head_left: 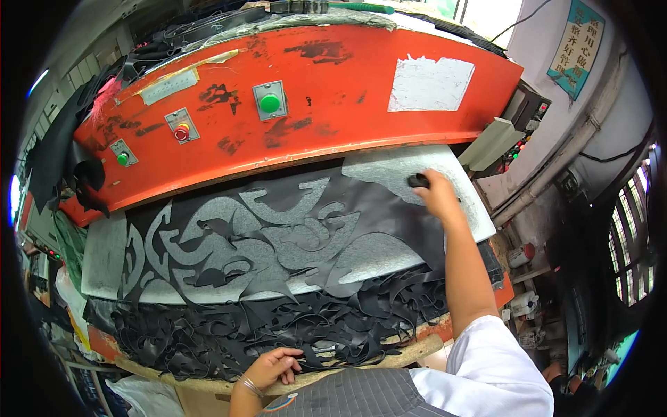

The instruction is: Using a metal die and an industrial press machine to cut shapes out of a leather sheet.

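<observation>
My right hand reaches over the far right of the white cutting board. Its fingers are closed on a small dark object whose kind I cannot make out. Black sheet material, which looks like leather, lies on the board beside that hand. Curved cutouts run through its left and middle parts, and the pale board shows through them. Low at the front, my left hand rests by the wooden front edge, fingers loosely bent and apart, holding nothing. Black offcuts are heaped right behind it.
An orange press beam spans the back, with a green button and a red knob on its face. A control box with lit buttons stands at its right end. Dark material hangs at the left.
</observation>
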Demonstrator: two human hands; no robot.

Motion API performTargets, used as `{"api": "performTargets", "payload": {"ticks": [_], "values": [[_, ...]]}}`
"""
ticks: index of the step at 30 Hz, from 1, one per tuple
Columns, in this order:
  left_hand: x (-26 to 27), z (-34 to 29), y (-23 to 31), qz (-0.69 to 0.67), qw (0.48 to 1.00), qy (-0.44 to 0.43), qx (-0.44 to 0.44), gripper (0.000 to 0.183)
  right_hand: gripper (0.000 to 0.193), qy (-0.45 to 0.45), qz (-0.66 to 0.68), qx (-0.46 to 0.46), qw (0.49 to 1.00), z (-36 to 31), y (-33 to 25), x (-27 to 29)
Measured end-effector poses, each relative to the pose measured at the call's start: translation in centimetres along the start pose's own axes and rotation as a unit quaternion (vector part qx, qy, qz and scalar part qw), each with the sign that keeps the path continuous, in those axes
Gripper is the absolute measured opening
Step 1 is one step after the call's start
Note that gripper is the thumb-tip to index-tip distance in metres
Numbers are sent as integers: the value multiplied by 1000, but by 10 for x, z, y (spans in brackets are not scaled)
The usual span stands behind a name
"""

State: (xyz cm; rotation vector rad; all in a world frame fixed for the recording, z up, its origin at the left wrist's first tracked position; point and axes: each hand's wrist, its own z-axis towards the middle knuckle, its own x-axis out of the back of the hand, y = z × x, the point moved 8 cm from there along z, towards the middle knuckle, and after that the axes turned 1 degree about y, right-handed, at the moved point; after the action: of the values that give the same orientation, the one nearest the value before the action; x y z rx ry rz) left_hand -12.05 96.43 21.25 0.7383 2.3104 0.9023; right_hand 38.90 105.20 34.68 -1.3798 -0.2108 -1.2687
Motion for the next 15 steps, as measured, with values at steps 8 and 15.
{"api": "performTargets", "payload": {"ticks": [8,15], "values": [[-1,4,-8,-27,1000,-8,10,35,43,-173,1,229,958,49,-92,-160],[3,5,-8,-43,999,-15,18,35,47,-316,-79,204,923,59,-101,-194]]}}
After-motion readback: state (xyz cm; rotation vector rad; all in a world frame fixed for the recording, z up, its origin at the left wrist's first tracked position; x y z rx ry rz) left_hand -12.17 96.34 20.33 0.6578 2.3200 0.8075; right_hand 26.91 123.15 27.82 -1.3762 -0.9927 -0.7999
